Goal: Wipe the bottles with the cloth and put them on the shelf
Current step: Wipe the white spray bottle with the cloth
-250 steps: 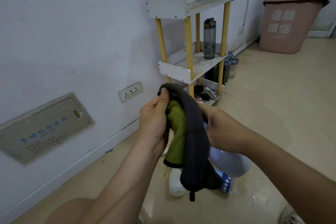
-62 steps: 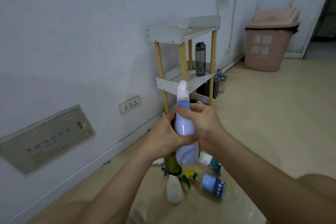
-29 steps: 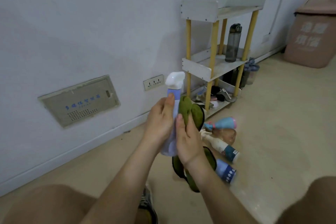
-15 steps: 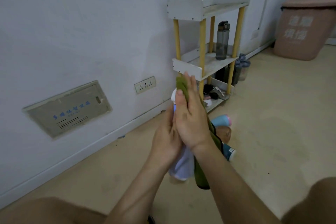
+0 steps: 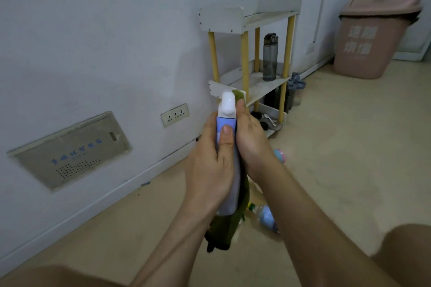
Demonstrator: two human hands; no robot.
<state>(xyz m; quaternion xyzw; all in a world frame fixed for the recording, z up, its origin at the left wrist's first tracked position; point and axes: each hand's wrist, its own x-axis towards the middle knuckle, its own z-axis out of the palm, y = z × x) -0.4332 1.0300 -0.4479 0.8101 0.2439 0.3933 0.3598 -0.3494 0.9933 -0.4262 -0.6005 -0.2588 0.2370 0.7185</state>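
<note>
Both hands clasp one upright spray bottle (image 5: 227, 170): left hand (image 5: 211, 165) grips its body, right hand (image 5: 250, 140) presses the green cloth (image 5: 224, 228) against it.

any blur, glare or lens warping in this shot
Head view: dim, flat light with a bluish cast and no glare; a soft shadow of the shelf falls on the wall; the wide lens makes the shelf lean; lettering on the pink bin and the floor bottle are blurred, while the spray bottle and left hand look fairly sharp.
</note>
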